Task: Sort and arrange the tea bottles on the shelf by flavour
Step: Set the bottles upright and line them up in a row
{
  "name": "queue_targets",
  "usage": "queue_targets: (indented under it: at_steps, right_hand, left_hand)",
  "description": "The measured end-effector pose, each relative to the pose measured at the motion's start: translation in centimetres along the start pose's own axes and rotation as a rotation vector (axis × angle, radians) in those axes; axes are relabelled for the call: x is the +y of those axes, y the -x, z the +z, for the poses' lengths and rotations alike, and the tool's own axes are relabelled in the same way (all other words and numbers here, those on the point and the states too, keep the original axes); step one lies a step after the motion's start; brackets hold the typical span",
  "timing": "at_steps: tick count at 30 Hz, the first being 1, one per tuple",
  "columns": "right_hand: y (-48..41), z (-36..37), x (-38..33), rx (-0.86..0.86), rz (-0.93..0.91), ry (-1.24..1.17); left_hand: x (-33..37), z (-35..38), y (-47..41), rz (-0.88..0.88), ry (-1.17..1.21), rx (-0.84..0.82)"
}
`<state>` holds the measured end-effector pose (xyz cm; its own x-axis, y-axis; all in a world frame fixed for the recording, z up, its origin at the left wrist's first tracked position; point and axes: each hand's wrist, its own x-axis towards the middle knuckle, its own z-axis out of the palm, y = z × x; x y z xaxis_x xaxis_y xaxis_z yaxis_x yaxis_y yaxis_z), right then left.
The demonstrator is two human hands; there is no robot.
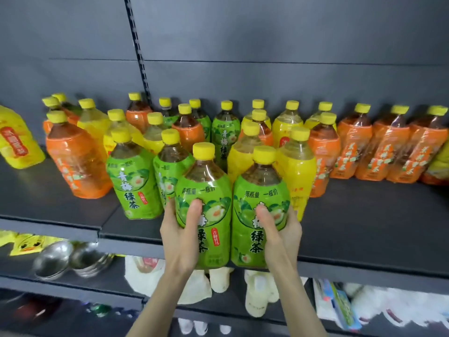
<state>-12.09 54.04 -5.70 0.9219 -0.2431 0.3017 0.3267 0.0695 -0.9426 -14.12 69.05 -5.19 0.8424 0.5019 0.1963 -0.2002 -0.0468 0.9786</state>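
Note:
Two green-labelled tea bottles with yellow caps are held upright side by side just in front of the shelf's front edge. My left hand grips the left green bottle. My right hand grips the right green bottle. Behind them on the dark shelf stand mixed bottles: two more green ones at the left front, yellow-labelled ones in the middle, and orange-labelled ones in a row at the right. A large orange bottle stands at the left.
A yellow-labelled bottle leans at the far left of the shelf. The lower shelf holds metal bowls, yellow packets and white plush items. A slotted upright runs up the grey back panel.

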Motion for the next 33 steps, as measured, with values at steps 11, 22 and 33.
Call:
queue_targets:
  at_steps: [11,22,33]
  right_hand:
    - [0.7,8.1,1.7,0.024,0.028,0.014]
    - [0.3,12.5,3.4,0.122,0.041,0.088]
    - [1.1,14.5,3.7,0.196,-0.053,0.156]
  left_hand:
    - [-0.2,-5.0,-3.8,0.111,0.010,-0.002]
    - [-2.1,-5.7,-6.5,0.148,0.001,0.061]
    - [-2.8,-6.8,-9.4,0.188,-0.166,-0.167]
